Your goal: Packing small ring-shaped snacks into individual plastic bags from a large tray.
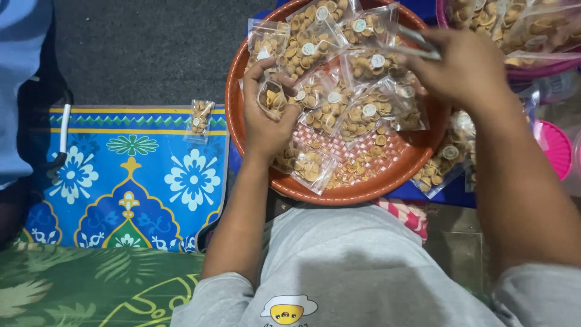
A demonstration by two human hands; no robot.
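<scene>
A: Entry. Left hand [266, 118] is curled around one small clear plastic packet of tan shell-shaped snacks [272, 97], thumb and fingers pinching it at its upper end, over the left part of the round orange-brown woven plastic tray [387, 181].

B: Right hand [466, 66]?

A: Fingers closed on the edge of another clear packet [417, 45] at the tray's upper right. It is blurred, so I cannot tell exactly how the fingertips sit.

B: Where are the rest?

A: Heaped in the tray. One lone clear packet [200, 118] lies apart on the blue floral patterned mat [133, 175], and more fill the pink plastic basin [514, 72] at top right.

B: Handling note?

A: My judgement: grip each packet by its seam, not the belly, since the snacks look brittle. Lift clear of the heap before moving, as slick film may drag neighbours over the rim.
</scene>
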